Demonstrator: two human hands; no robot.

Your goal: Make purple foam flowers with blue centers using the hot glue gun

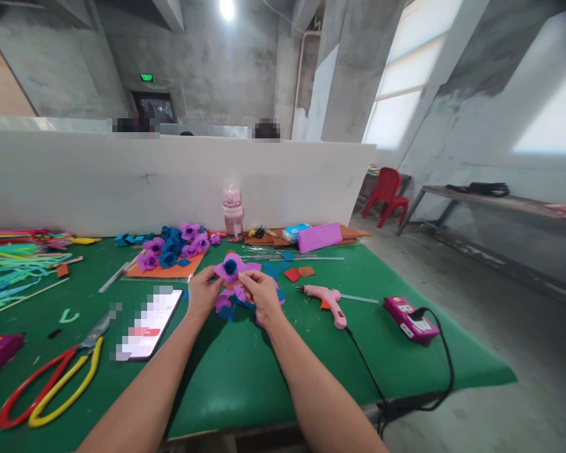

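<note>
Between my two hands, above the green table, is a paper flower (226, 269) with a dark blue rolled centre and purple petals. My left hand (205, 290) pinches its left side. The fingers of my right hand (260, 290) are closed on a purple petal at its right. Beneath the hands lie loose purple and blue paper petals (226, 313), partly covered by them. A pink hot glue gun (324, 301) rests to the right, with a clear glue stick in its back. Finished purple and blue paper flowers (172, 246) are heaped on orange paper at the back left.
Scissors with red and yellow handles (70, 371) and a lit phone (151, 324) lie left. A purple power box (410, 319) with a black cord sits right. Behind are a pink bottle (233, 214), folded purple paper (319, 237) and a white partition (179, 182).
</note>
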